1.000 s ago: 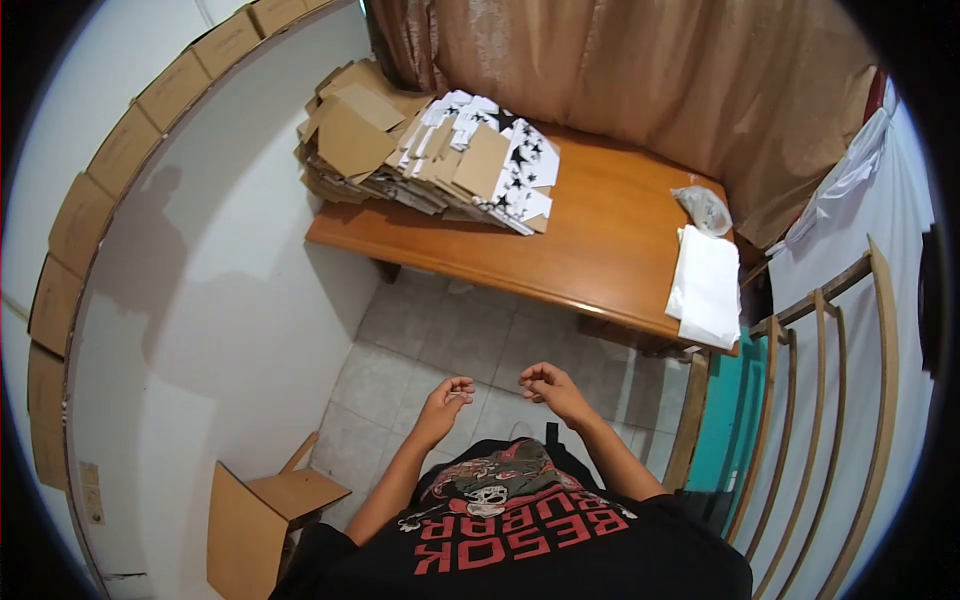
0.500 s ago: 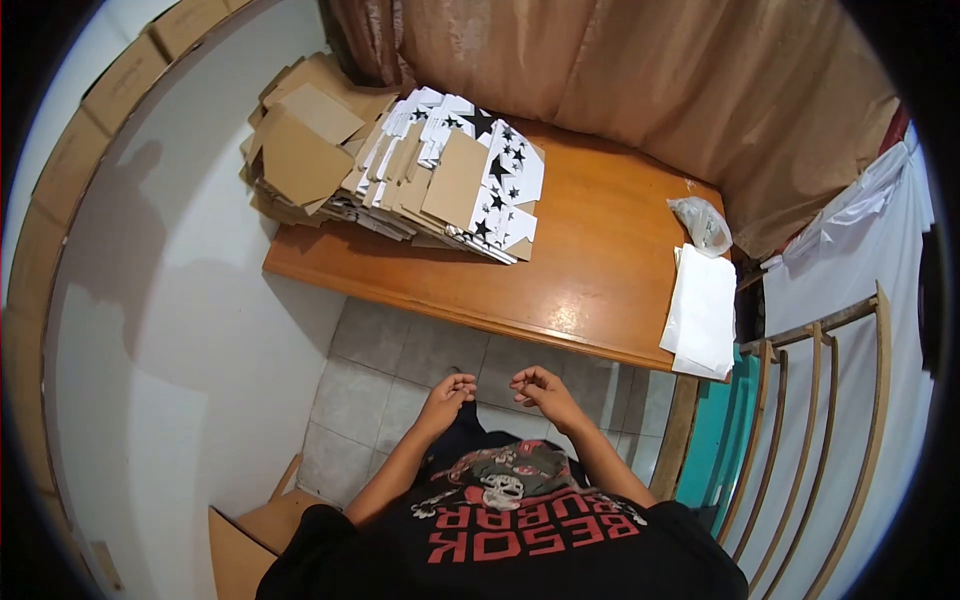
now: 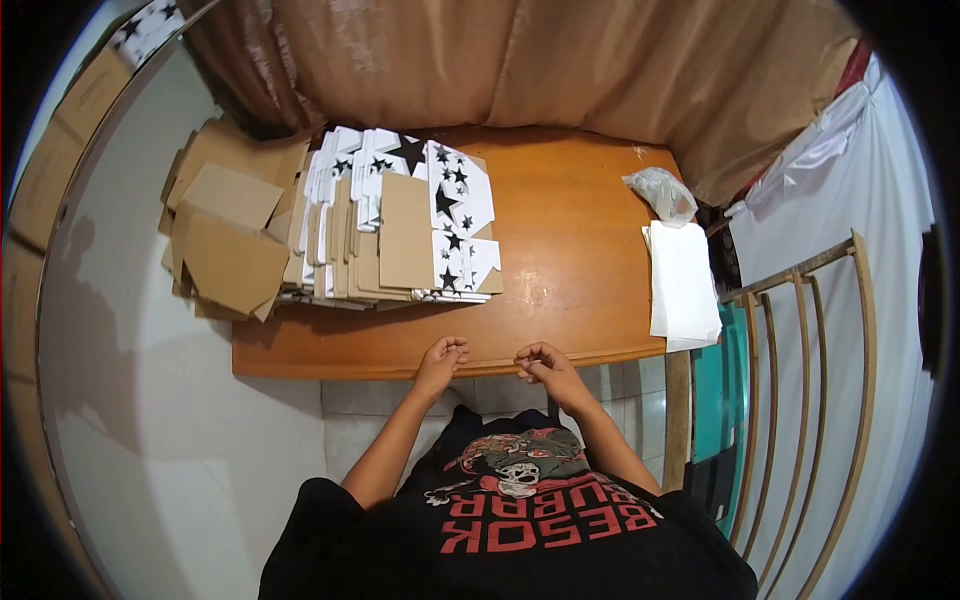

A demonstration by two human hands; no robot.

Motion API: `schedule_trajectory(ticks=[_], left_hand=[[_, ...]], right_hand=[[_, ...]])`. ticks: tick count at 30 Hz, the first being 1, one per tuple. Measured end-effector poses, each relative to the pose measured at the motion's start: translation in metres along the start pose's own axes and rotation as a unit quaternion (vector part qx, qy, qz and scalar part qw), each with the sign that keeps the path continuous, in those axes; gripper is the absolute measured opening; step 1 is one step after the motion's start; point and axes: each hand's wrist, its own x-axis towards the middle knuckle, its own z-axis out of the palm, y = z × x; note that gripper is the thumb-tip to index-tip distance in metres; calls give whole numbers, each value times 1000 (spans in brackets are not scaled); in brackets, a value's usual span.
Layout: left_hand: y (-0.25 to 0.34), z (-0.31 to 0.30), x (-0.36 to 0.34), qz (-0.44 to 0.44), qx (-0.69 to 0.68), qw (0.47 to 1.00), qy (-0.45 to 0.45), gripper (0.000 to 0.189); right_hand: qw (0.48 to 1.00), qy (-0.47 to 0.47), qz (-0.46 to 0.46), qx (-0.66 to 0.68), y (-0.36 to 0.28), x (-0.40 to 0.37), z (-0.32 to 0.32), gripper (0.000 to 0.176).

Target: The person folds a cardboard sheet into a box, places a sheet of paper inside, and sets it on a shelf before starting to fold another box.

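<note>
Head view: left hand (image 3: 443,355) and right hand (image 3: 540,362) are hovering, curled closed and empty, over the table (image 3: 560,290) edge, while the cardboard stack (image 3: 340,235) at ten o'clock is overhanging, probably sliding floorward if its fanned sheets get nudged.
</note>
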Motion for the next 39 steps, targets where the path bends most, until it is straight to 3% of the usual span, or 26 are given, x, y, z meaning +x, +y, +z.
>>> schedule_trajectory(ticks=[8,13,17,21,28,31,33,37,38,39], left_hand=[[7,0,44,-54,10,998,14,28],[21,0,72,16,-115,970,214,31],[35,3,78,26,-98,942,319,41],[47,7,75,28,-123,922,366,41],[37,-19,77,47,-116,900,417,52],[36,-35,75,115,-77,882,450,55],[37,-46,77,191,51,888,415,63],[59,-47,68,149,199,873,419,61],[60,-52,68,134,235,867,419,54],[62,-56,68,119,271,859,419,47]], right_hand=[[999,-3,42,27,20,35,-42,19],[998,-35,60,3,-4,75,-71,20],[993,-100,44,-51,-23,117,-94,19],[986,-156,49,-46,-37,159,-107,16],[983,-142,63,-100,-47,219,-83,17],[980,-160,22,-120,-24,240,-46,19],[975,-172,45,-135,-23,244,-15,23],[968,-195,70,-145,2,256,35,39],[966,-194,71,-155,7,260,44,52],[967,-190,71,-155,11,263,51,52]])
